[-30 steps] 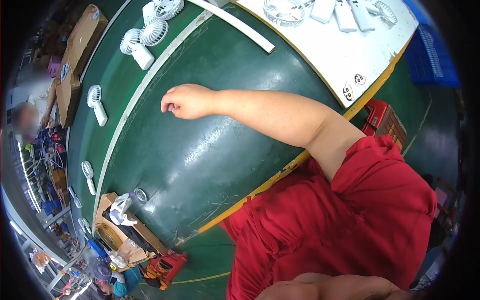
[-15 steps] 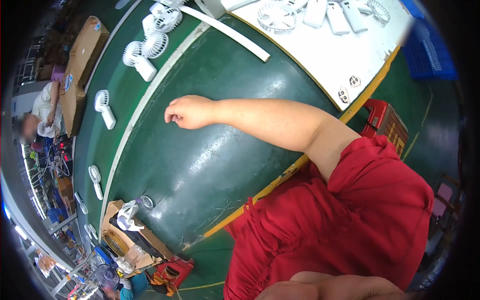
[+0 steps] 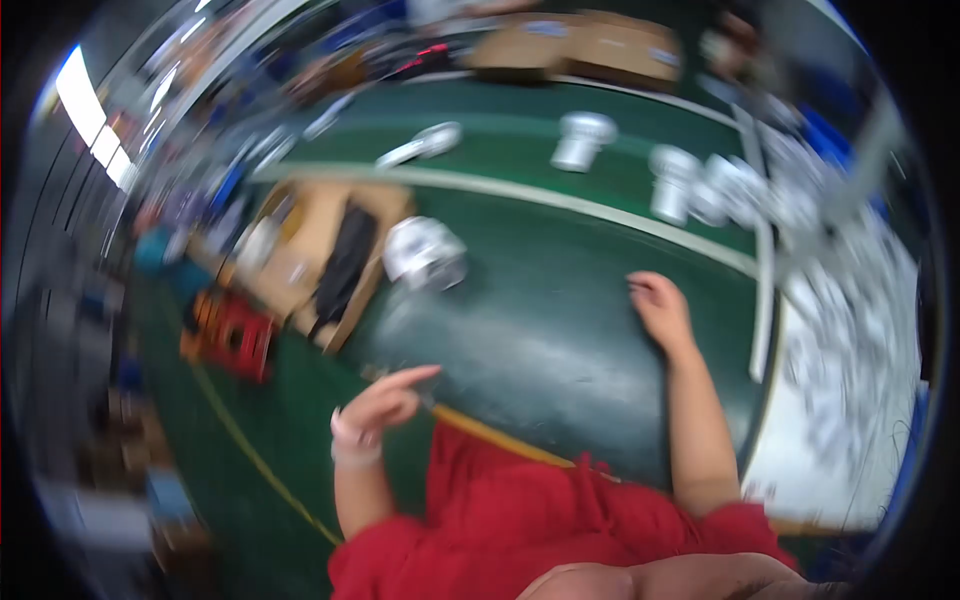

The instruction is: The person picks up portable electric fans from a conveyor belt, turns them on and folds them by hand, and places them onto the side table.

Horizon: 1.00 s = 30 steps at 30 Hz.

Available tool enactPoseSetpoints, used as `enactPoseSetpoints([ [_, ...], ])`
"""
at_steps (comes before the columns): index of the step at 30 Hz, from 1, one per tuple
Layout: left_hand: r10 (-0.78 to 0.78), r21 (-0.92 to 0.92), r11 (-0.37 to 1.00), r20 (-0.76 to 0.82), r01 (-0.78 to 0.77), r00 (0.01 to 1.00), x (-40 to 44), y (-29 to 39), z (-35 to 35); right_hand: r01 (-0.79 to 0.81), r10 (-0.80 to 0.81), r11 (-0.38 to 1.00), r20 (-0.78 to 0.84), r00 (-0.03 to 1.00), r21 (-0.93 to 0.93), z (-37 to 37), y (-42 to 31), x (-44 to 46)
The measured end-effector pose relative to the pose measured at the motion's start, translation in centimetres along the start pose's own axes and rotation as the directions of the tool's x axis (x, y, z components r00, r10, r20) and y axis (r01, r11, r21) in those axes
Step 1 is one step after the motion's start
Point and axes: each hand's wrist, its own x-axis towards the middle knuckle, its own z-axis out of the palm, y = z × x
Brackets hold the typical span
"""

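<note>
My left hand [image 3: 385,402], with a pale band at the wrist, hovers by the near left table edge, index finger stretched out, the other fingers bent, nothing in it. Over the right part of the green table [image 3: 560,330], my right hand [image 3: 663,310] is loosely curled, with nothing visible in it. A blurred white object [image 3: 425,254] lies beside an open cardboard box [image 3: 362,300] on the left. White handheld fans [image 3: 579,142] lie on the green strip beyond a pale rail [image 3: 560,203]; some are clustered at its right.
On the right is a white table [image 3: 800,440] with many blurred white parts. A white bar [image 3: 764,310] runs along its near side. Cardboard boxes [image 3: 625,50] stand at the back. An orange-red stool [image 3: 235,335] is on the floor at left, near a person in teal [image 3: 155,250].
The view has swung toward the left and is blurred. My left hand has come into view. My right hand now appears farther right in the picture, still loosely curled over the table.
</note>
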Motion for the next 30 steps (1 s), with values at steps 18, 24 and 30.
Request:
enactPoseSetpoints([
  [18, -0.118, 0.735, 0.535, -0.423, 0.417, 0.898, -8.7, -9.1, -3.1, 0.034, -0.022, 0.997, 0.159, 0.987, -0.076, -1.2, 5.4, 2.5],
  [24, -0.133, 0.791, 0.436, -0.416, 0.43, 0.9, -7.6, -8.5, -2.8, 0.052, -0.027, 0.991, 0.195, 0.98, -0.126, -1.2, 5.5, 3.1],
  [30, -0.134, 0.839, 0.348, -0.396, 0.417, 0.908, -6.7, -6.3, -2.4, 0.021, -0.002, 0.994, 0.188, 0.982, -0.103, -1.4, 5.7, 2.9],
])
